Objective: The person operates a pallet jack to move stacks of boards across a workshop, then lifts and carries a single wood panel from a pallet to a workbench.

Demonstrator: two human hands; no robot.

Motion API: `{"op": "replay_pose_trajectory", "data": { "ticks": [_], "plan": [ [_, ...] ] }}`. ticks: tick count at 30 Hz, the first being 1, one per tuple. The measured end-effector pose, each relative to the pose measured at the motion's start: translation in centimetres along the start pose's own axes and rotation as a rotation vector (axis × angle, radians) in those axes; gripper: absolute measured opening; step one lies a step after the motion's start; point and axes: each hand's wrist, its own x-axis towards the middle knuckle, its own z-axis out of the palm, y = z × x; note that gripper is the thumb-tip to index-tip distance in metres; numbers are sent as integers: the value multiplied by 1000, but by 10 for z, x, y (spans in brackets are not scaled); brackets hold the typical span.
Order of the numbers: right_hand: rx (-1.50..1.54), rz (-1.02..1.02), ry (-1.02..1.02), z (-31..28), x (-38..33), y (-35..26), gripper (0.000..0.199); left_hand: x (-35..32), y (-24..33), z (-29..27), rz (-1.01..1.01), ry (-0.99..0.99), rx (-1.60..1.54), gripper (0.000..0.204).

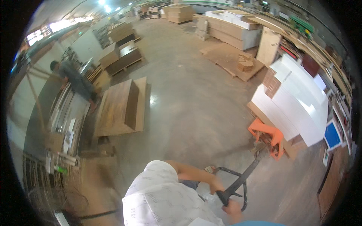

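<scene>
Left hand (216, 185) and right hand (233, 209) grip the handle (244, 176), the natural hold; the jack's load of panels (288, 103) looks heavy, stiff.

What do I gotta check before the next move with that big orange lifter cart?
1. Left grip on the black handle: ok.
2. Right grip on it too: ok.
3. Other person well away from the orange pallet jack: ok.
4. Visible shoe apart from the jack's orange body: ok.
5. Forks fully under the white stack: cannot tell, hidden.
6. Brown bundle on the stack fastened down: cannot tell.
</scene>
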Motion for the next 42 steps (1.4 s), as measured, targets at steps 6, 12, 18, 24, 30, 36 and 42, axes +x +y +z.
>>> {"op": "replay_pose_trajectory", "data": {
  "ticks": [6, 12, 18, 24, 30, 36, 42],
  "plan": [
    [148, -140, 137, -187, -22, 22, 33, -9, 49, -178, -75, 404, 119, 24],
    [517, -173, 71, -154, 15, 110, 26, 19, 41, -187, 40, 315, 145, 34],
    [202, -100, -117, -107, -16, 25, 44, -12, 58, -120, -125, 155, 85, 42],
    [242, -137, 123, -116, -19, -2, 34, -4, 42, -117, -146, 142, 8, 34],
    [124, -226, 54, -134, -8, -7, 43, -31, 36, -126, -141, 241, 46, 39],
    [135, -135, 151, -129, -41, -8, 43, -9, 49, -125, -111, 206, 58, 40],
    [119, -179, 234, -122, -34, -15, 43, -25, 51, -123, -143, 224, 24, 42]
  ]
}}
